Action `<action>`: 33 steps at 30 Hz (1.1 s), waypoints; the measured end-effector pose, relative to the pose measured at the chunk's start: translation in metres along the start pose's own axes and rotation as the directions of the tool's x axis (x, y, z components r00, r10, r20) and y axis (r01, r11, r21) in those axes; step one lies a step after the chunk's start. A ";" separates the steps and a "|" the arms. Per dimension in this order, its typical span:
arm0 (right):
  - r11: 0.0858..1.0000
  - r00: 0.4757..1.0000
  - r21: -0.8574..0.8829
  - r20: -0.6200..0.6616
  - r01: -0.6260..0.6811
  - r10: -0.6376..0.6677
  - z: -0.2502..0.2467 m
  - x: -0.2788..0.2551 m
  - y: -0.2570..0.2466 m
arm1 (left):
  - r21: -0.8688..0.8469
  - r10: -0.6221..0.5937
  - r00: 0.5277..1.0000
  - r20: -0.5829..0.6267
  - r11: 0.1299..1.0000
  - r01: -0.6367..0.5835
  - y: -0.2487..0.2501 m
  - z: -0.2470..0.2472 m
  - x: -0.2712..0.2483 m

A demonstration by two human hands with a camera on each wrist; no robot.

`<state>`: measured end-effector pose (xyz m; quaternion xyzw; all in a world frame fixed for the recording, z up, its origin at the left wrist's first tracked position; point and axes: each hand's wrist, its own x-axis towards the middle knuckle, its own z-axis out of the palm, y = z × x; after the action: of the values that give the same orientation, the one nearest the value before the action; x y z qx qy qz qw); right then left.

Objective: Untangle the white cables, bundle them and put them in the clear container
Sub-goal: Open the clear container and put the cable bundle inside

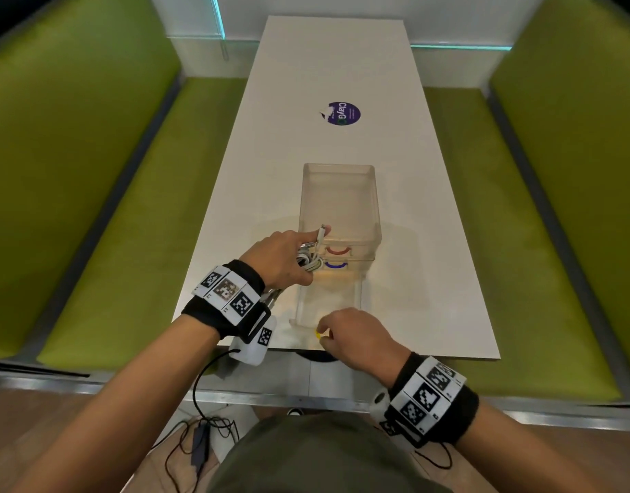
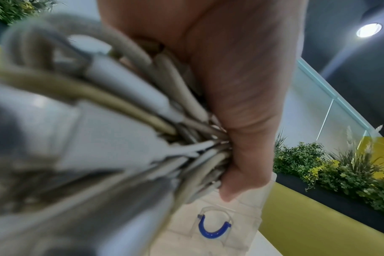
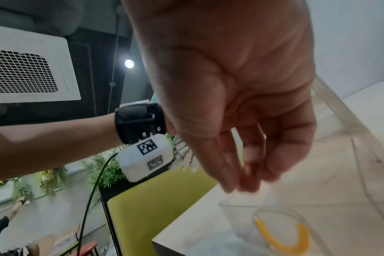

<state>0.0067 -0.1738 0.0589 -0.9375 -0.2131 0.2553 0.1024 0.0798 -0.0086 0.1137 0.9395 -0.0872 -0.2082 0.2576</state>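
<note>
My left hand (image 1: 281,259) grips a coiled bundle of white cables (image 1: 310,264), and one connector (image 1: 321,235) sticks up along the forefinger. The bundle hangs at the front left corner of the clear container (image 1: 376,193), a small chest of drawers with red (image 1: 337,249) and blue handles (image 1: 335,266). Its bottom drawer (image 1: 358,297) is pulled out toward me. My right hand (image 1: 356,336) hovers at the drawer's yellow handle (image 1: 318,335), fingers loosely curled. In the left wrist view the thumb (image 2: 241,104) presses the cables (image 2: 182,97). The right wrist view shows the fingers (image 3: 248,164) above the yellow handle (image 3: 281,239), holding nothing.
The white table (image 1: 306,83) is long and narrow, with a purple round sticker (image 1: 343,113) beyond the container. Green benches (image 1: 110,208) (image 1: 527,208) run along both sides. The table's near edge (image 1: 413,354) is just under my right hand. A black cord (image 1: 199,386) hangs from my left wrist.
</note>
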 end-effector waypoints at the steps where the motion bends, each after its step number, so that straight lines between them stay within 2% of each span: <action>1: 1.000 0.999 0.019 -0.048 0.000 0.001 0.001 -0.001 0.001 | -0.002 0.003 1.000 0.005 1.000 -0.003 0.000 0.000 0.000; 5: 0.997 0.999 -0.069 -0.044 -0.017 0.014 0.010 0.008 0.012 | -0.007 0.000 1.000 0.015 1.000 0.000 0.000 -0.001 -0.001; 11: 0.999 1.000 -0.038 0.017 0.027 -0.027 0.018 0.000 0.022 | 0.006 0.008 1.000 0.003 1.000 -0.008 -0.001 -0.001 0.000; 14: 0.978 0.998 0.208 -0.063 0.002 0.011 0.006 -0.004 0.017 | -0.076 0.032 1.000 0.001 0.997 -0.031 -0.006 -0.001 -0.005; 16: 0.891 0.979 0.451 -0.198 0.052 0.043 -0.010 -0.008 0.009 | -0.234 0.063 0.996 -0.061 0.969 -0.076 -0.008 0.002 -0.013; 17: 0.820 0.969 0.565 -0.241 0.096 0.053 -0.020 -0.011 0.003 | -0.354 0.069 0.992 -0.109 0.930 -0.103 -0.008 0.004 -0.018; 19: 0.633 0.962 0.747 -0.272 0.204 0.010 -0.039 -0.015 -0.012 | -0.580 0.052 0.974 -0.222 0.795 -0.175 -0.001 0.009 -0.029; 21: 0.427 0.960 0.861 -0.271 0.277 -0.076 -0.051 -0.015 -0.024 | -0.744 -0.011 0.945 -0.328 0.619 -0.251 0.013 0.019 -0.037; 22: 0.358 0.956 0.886 -0.278 0.295 -0.098 -0.054 -0.014 -0.028 | -0.811 -0.068 0.931 -0.359 0.517 -0.275 0.020 0.024 -0.039; 24: 0.309 0.948 0.896 -0.302 0.319 -0.101 -0.056 -0.007 -0.028 | -0.897 -0.150 0.920 -0.361 0.325 -0.299 0.030 0.033 -0.041; 26: 0.314 0.948 0.894 -0.297 0.319 -0.115 -0.059 -0.002 -0.022 | -0.935 -0.136 0.933 -0.334 0.176 -0.309 0.034 0.040 -0.041; 27: 0.321 0.947 0.892 -0.292 0.319 -0.130 -0.060 -0.001 -0.018 | -0.944 -0.126 0.940 -0.318 0.133 -0.302 0.036 0.043 -0.041; 31: 0.419 0.949 0.852 -0.297 0.315 -0.110 -0.058 -0.003 -0.015 | -0.931 -0.156 0.926 -0.345 0.179 -0.317 0.038 0.051 -0.042; 33: 0.477 0.941 0.821 -0.338 0.313 -0.037 -0.054 -0.005 -0.016 | -0.916 -0.127 0.932 -0.340 0.268 -0.298 0.034 0.052 -0.039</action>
<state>0.0255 -0.1666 0.1112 -0.7573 -0.1357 0.1833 0.6119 0.0201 -0.0504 0.1045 0.6063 0.0516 -0.0343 0.7928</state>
